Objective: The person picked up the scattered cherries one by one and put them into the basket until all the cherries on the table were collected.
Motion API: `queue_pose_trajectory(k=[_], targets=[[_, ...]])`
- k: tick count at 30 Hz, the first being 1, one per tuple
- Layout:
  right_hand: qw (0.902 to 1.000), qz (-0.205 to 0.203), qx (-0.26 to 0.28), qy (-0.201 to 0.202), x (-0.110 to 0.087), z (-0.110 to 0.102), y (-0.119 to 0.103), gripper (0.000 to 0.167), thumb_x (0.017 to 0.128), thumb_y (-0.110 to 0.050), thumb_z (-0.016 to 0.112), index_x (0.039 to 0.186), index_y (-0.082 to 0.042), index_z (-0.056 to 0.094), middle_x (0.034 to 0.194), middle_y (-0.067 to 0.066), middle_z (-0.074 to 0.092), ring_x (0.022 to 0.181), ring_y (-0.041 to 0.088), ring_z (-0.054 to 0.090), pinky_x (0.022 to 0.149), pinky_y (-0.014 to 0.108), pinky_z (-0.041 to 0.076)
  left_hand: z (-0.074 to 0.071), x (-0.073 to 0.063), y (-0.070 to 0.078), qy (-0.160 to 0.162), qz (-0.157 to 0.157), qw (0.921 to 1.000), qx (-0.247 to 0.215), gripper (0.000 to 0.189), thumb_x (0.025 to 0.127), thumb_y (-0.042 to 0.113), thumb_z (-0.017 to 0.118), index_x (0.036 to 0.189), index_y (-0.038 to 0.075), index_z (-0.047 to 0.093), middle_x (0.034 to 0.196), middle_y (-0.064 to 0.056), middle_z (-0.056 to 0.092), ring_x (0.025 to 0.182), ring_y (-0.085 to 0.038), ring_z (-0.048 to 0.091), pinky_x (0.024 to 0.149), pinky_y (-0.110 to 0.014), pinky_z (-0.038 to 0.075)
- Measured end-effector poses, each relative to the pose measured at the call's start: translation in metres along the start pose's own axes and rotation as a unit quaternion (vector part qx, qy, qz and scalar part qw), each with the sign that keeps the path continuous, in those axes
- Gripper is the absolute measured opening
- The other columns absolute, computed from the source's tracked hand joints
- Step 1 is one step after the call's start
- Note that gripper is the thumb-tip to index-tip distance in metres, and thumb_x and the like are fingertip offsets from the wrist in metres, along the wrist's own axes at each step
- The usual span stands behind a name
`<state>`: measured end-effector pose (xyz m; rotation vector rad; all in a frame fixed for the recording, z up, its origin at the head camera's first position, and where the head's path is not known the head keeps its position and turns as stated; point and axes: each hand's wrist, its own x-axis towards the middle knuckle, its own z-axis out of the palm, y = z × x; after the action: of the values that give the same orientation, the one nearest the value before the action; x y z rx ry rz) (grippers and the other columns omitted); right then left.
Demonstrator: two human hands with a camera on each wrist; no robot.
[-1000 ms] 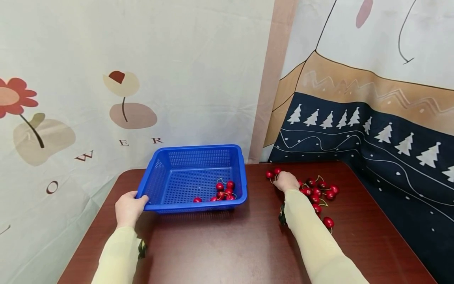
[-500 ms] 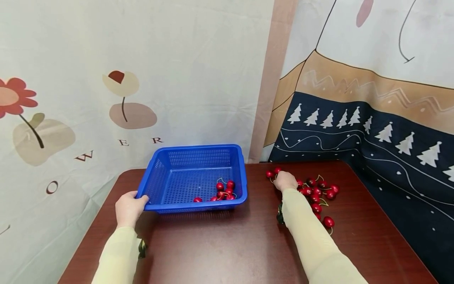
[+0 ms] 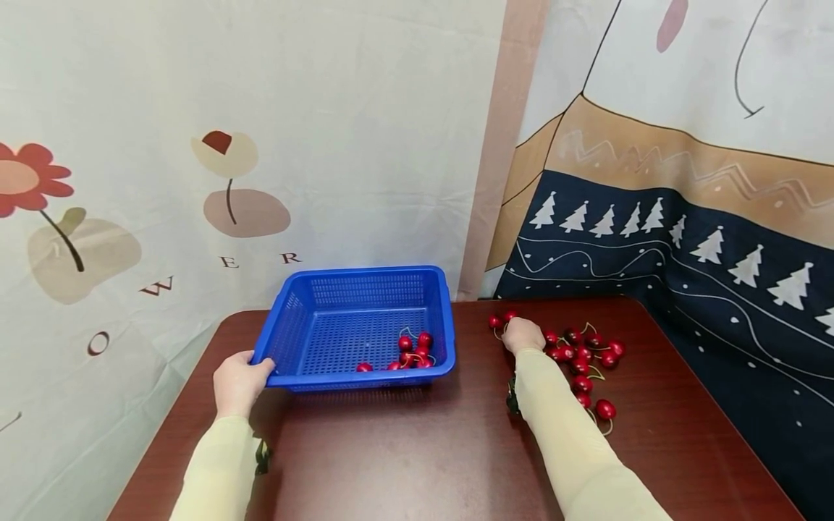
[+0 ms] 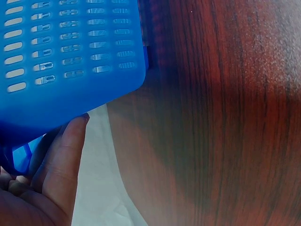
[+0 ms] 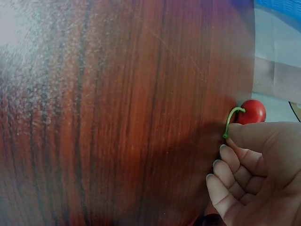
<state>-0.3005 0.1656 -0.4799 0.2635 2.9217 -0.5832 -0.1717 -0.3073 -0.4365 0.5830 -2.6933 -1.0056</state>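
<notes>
My left hand [image 3: 239, 383] grips the front left corner of a blue plastic basket [image 3: 365, 379], its thumb lying along the rim. Several red cherries [image 3: 422, 352] lie inside, mostly toward the basket's front right. At the table's back, right of the basket, my right hand [image 3: 524, 336] is curled beside two cherries [image 3: 496, 321]. In the right wrist view, thumb and forefinger pinch the green stem [image 5: 229, 121] of a red cherry [image 5: 254, 111], which shows just past the thumb. The palm hides part of the other fingers in the head view.
More cherries [image 3: 580, 354] with stems are spread to the right of the right forearm, one [image 3: 605, 409] nearer the front. The brown wooden table [image 3: 391, 449] ends at a printed cloth backdrop [image 3: 378, 145] behind and a dark cloth [image 3: 704, 311] at right.
The right hand and forearm have shifted very slightly left beside the two back cherries. The left hand and basket stay in place.
</notes>
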Motion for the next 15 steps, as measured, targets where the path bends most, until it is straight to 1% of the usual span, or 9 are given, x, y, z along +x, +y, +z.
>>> queue_pose_trajectory(k=[4,9,11,15], targets=[[0.9999,-0.005,0.000,-0.010,-0.001,0.000,0.001,0.023,0.088,-0.010,0.058,0.100,0.004,0.072,0.106,0.026,0.066,0.086,0.036,0.062,0.065,0.047,0.055,0.000,0.000,0.000,0.002,0.003,1.0000,0.002,0.045,0.090,0.017,0.058,0.118,-0.018,0.060,0.110,-0.037,0.063,0.096,-0.048,0.060,0.087,-0.059,0.047],[0.9995,-0.020,-0.004,-0.026,-0.004,-0.003,0.001,0.021,0.085,-0.012,0.063,0.097,0.003,0.071,0.105,0.024,0.067,0.083,0.033,0.061,0.066,0.045,0.053,0.000,-0.001,0.000,-0.001,-0.002,1.0000,-0.002,0.044,0.090,0.016,0.058,0.118,-0.018,0.059,0.110,-0.037,0.062,0.096,-0.048,0.060,0.087,-0.059,0.048],[0.9992,-0.021,0.000,-0.034,-0.004,-0.005,0.001,0.019,0.085,-0.014,0.064,0.094,0.002,0.071,0.100,0.021,0.067,0.079,0.031,0.060,0.064,0.042,0.053,0.000,-0.001,0.000,-0.002,-0.003,1.0000,-0.004,0.045,0.090,0.016,0.058,0.118,-0.019,0.059,0.110,-0.037,0.062,0.096,-0.049,0.060,0.087,-0.060,0.048],[0.9974,-0.017,0.035,-0.061,-0.006,-0.011,0.001,0.015,0.087,-0.013,0.065,0.080,-0.001,0.069,0.080,0.014,0.066,0.064,0.026,0.061,0.057,0.034,0.054,0.000,-0.001,0.001,-0.003,-0.005,1.0000,-0.004,0.046,0.091,0.016,0.057,0.120,-0.019,0.058,0.112,-0.038,0.061,0.097,-0.049,0.060,0.088,-0.060,0.048]])
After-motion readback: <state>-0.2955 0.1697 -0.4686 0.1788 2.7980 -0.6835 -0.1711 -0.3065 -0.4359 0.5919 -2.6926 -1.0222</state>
